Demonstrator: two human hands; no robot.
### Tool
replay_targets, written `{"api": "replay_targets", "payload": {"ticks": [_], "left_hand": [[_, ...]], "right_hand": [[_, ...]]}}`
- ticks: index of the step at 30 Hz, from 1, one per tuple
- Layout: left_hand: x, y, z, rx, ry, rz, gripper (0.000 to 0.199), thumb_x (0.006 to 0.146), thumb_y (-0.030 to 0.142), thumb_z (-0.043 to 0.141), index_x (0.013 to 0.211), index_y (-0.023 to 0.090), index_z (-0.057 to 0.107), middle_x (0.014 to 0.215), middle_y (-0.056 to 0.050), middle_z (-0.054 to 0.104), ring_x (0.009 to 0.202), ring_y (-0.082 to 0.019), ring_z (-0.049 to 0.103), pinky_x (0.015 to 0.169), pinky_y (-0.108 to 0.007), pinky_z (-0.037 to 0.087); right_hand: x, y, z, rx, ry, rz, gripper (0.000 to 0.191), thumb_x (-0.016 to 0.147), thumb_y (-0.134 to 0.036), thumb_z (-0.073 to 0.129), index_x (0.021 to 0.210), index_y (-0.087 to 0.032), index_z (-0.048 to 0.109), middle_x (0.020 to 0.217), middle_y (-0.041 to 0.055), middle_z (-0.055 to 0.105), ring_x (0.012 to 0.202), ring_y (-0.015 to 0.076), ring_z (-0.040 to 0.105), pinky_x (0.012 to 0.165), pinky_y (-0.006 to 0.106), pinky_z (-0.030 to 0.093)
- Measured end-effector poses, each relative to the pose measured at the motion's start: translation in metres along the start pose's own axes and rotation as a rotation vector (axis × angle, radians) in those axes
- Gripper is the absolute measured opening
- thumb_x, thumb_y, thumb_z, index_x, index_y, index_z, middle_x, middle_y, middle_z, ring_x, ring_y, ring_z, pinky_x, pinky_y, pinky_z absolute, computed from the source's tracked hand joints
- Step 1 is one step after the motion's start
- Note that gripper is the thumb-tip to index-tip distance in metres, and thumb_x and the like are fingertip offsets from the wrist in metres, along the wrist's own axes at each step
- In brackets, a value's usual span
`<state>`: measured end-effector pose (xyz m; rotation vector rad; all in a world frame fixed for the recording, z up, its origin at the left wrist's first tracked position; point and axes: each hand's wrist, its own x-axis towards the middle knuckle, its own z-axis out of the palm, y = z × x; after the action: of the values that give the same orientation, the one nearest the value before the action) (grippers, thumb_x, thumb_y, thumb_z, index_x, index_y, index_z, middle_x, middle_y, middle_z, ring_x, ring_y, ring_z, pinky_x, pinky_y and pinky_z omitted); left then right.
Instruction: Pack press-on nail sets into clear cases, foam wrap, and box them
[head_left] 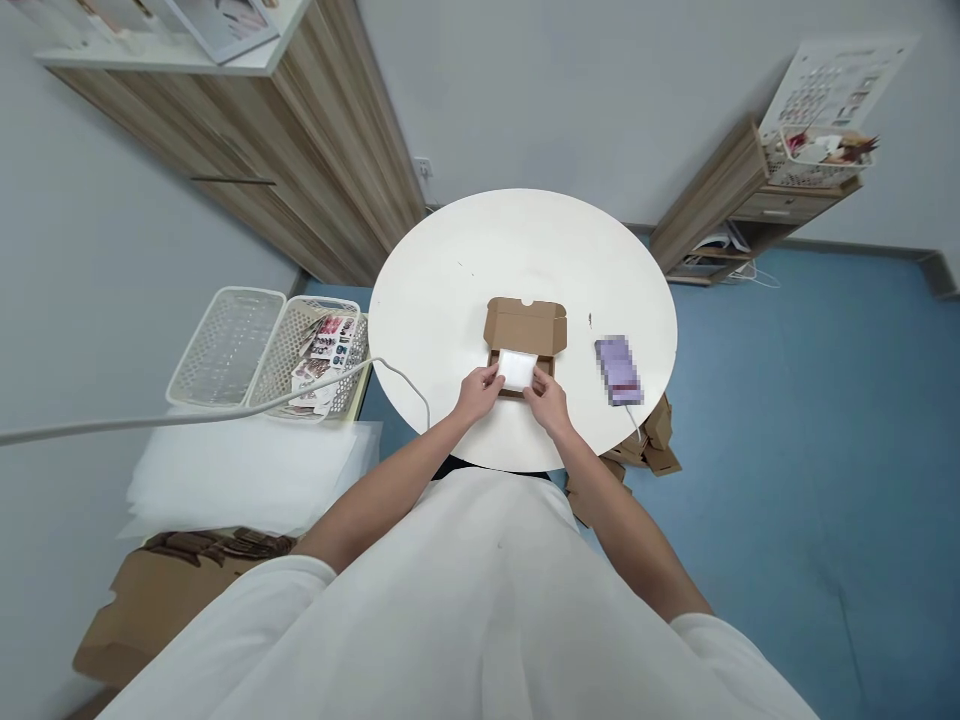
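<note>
A brown cardboard box stands on the round white table with its lid folded open toward the far side. Over the box's near part is a small white packet. My left hand grips the packet's left edge between thumb and fingers. On the opposite edge, my right hand holds it the same way. The packet partly hides the inside of the box.
A purple, pixelated object with a cable lies at the table's right. Left of the table are white baskets, one holding printed cards, and white sheets. A cable crosses the table's left edge. Flat cardboard lies below right.
</note>
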<state>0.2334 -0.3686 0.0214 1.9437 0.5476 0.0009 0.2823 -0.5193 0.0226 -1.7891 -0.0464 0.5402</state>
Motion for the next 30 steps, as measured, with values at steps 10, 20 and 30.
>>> {"api": "replay_targets", "payload": {"ticks": [10,20,30], "left_hand": [[0.002,0.003,0.020,0.154,-0.116,-0.066,0.036,0.080,0.026,0.048,0.113,0.014,0.054,0.109,-0.009,0.061,0.096,-0.019,0.058,0.086,-0.031,0.046],[0.015,0.000,0.022,0.606,-0.299,0.122,0.031,0.073,0.017,0.049,0.102,0.011,0.059,0.110,-0.014,0.056,0.109,-0.026,0.052,0.091,-0.034,0.043],[0.013,0.000,0.024,0.663,-0.277,0.200,0.029,0.071,0.015,0.049,0.099,0.011,0.058,0.126,-0.018,0.044,0.117,-0.030,0.045,0.096,-0.041,0.040]], "right_hand": [[0.019,0.014,-0.012,-0.284,-0.095,0.058,0.052,0.070,-0.016,0.053,0.121,-0.020,0.045,0.121,0.0071,0.056,0.105,0.0180,0.056,0.089,0.033,0.045],[0.028,0.015,-0.004,-0.681,-0.232,-0.064,0.032,0.076,-0.016,0.050,0.107,-0.015,0.056,0.115,0.0097,0.056,0.108,0.0204,0.050,0.091,0.031,0.039],[0.019,0.013,0.002,-0.741,-0.197,-0.047,0.037,0.077,-0.023,0.051,0.113,-0.012,0.054,0.134,0.0174,0.040,0.116,0.0267,0.046,0.091,0.036,0.041]]}}
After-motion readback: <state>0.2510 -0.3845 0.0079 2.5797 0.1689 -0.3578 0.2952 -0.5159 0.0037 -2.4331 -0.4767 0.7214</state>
